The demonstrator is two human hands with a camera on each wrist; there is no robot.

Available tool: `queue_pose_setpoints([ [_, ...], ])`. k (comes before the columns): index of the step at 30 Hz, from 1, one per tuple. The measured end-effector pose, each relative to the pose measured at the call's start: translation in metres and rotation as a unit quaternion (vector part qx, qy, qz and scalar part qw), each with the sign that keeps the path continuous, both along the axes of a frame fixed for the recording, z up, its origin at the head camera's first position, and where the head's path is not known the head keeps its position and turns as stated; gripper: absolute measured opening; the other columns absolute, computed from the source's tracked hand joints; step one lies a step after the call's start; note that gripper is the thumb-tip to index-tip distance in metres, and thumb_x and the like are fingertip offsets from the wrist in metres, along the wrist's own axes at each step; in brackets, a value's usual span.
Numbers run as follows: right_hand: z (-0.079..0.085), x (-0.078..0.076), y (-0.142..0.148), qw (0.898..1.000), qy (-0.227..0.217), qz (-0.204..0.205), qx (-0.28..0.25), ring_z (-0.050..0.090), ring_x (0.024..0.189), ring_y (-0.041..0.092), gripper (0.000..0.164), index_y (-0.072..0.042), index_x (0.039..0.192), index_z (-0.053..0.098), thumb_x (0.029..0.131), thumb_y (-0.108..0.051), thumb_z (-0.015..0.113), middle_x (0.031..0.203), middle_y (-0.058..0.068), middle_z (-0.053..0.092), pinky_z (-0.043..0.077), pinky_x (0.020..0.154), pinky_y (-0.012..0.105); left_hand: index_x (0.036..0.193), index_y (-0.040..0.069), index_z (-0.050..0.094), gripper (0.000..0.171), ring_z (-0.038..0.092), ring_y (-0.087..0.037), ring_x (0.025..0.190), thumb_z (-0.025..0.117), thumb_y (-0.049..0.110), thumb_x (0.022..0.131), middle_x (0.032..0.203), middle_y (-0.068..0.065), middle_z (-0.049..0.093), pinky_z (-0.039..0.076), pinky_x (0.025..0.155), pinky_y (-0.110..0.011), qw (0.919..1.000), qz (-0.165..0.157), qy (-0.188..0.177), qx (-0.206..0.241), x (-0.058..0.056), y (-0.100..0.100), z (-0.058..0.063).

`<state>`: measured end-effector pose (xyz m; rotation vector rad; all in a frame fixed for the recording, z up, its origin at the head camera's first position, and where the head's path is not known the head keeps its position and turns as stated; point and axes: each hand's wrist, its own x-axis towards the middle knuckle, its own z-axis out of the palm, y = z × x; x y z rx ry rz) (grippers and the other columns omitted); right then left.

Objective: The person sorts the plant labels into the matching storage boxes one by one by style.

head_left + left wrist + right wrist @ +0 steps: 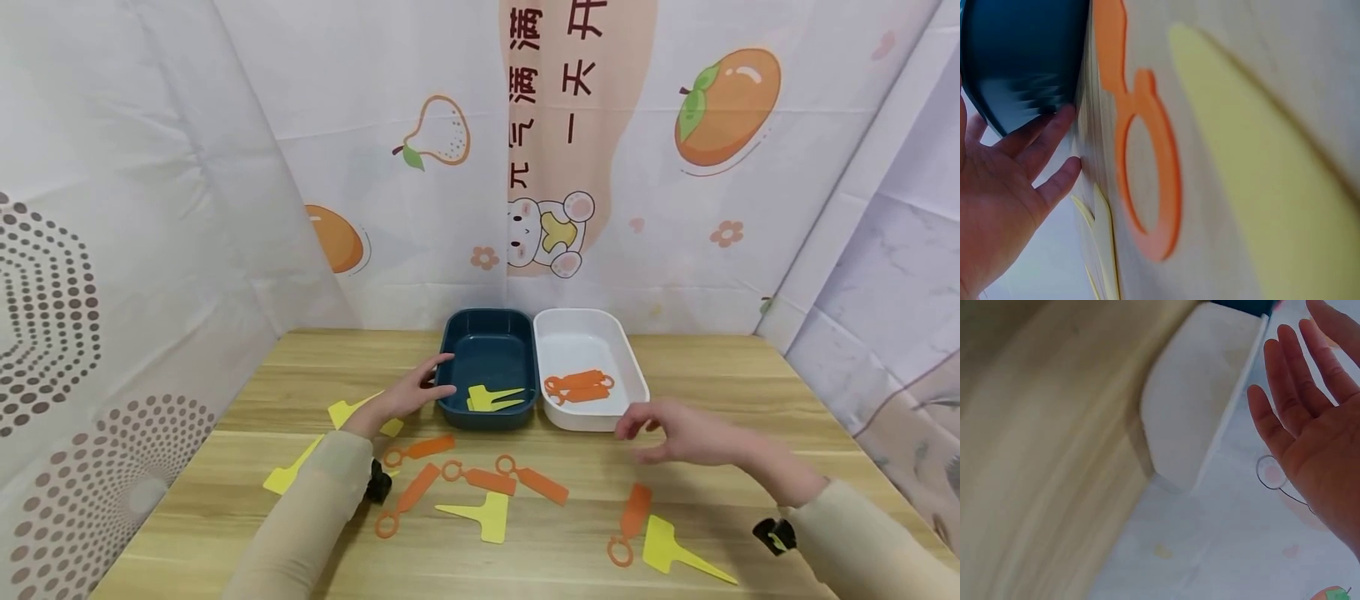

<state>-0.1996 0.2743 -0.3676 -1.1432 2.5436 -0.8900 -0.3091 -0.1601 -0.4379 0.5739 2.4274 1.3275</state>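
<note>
My left hand [408, 393] is at the left side of a dark teal bin [487, 422], fingers spread and holding nothing; in the left wrist view its fingertips appear to touch the bin wall [1022, 50]. Yellow T-shaped plant labels [483, 400] lie inside that bin. Beside it stands a white bin [585, 422] with several orange ring-ended tags [585, 385] in it. Near the white bin's front right corner hovers my right hand [678, 433], its fingers loosely bent around nothing. The right wrist view shows that palm [1329, 450] bare.
Several orange tags [543, 485] are scattered on the wooden table [570, 550], along with yellow labels [491, 517] between the arms. Another orange tag [636, 510] and a yellow label [663, 546] lie below the right hand. A printed curtain [420, 250] hangs behind the bins.
</note>
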Motion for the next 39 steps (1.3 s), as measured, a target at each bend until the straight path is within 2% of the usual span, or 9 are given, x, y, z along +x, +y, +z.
queue_pose_setpoints([
  [6,-0.026,0.009,0.003,0.999,-0.021,0.045,-0.014,0.059,0.099,0.021,0.027,-0.014,0.107,0.066,0.083,-0.013,0.077,0.105,-0.001,0.064,0.05,0.084,0.039,0.155,0.016,0.022,0.066,0.019,-0.045,0.141,0.057,0.025,0.1,0.159,-0.018,0.013,0.024,0.11,-0.058,1.0,-0.003,0.003,0.0,0.001,0.001,0.001],
  [10,-0.038,0.014,0.003,0.997,-0.031,0.073,-0.007,0.058,0.1,0.017,0.029,-0.016,0.108,0.066,0.082,-0.017,0.078,0.107,-0.002,0.064,0.048,0.087,0.036,0.155,0.016,0.023,0.066,0.021,-0.045,0.141,0.057,0.025,0.1,0.159,-0.017,0.014,0.025,0.11,-0.056,1.0,0.0,0.005,-0.006,0.001,0.001,0.002],
  [15,-0.05,0.015,0.004,0.994,-0.034,0.099,-0.012,0.055,0.098,0.014,0.033,-0.017,0.108,0.067,0.078,-0.016,0.08,0.108,-0.003,0.06,0.048,0.086,0.031,0.155,0.018,0.024,0.066,0.021,-0.043,0.141,0.058,0.026,0.099,0.159,-0.016,0.015,0.025,0.11,-0.056,0.9999,0.006,0.006,-0.008,0.001,0.001,0.001],
  [26,-0.061,0.014,0.005,0.997,-0.024,0.074,0.008,0.05,0.089,0.009,0.034,-0.019,0.099,0.067,0.071,-0.011,0.083,0.099,-0.009,0.055,0.045,0.077,0.028,0.155,0.019,0.025,0.065,0.022,-0.043,0.141,0.059,0.025,0.099,0.159,-0.016,0.016,0.026,0.11,-0.056,0.9999,0.007,0.01,-0.012,-0.001,0.002,-0.001],
  [33,-0.062,0.013,0.004,0.998,-0.032,0.053,0.015,0.048,0.084,0.007,0.029,-0.02,0.093,0.066,0.071,-0.011,0.084,0.094,-0.012,0.053,0.042,0.071,0.024,0.155,0.019,0.025,0.065,0.022,-0.043,0.141,0.058,0.025,0.099,0.159,-0.016,0.017,0.026,0.11,-0.056,0.9999,0.008,0.01,-0.011,0.0,0.002,0.0],
  [39,-0.064,0.011,0.003,0.998,-0.025,0.062,0.01,0.047,0.081,0.005,0.027,-0.019,0.087,0.065,0.07,-0.01,0.083,0.09,-0.011,0.052,0.041,0.068,0.022,0.155,0.019,0.025,0.065,0.023,-0.043,0.141,0.058,0.026,0.099,0.158,-0.017,0.018,0.026,0.109,-0.056,0.9998,0.011,0.007,-0.014,0.001,0.002,0.001],
])
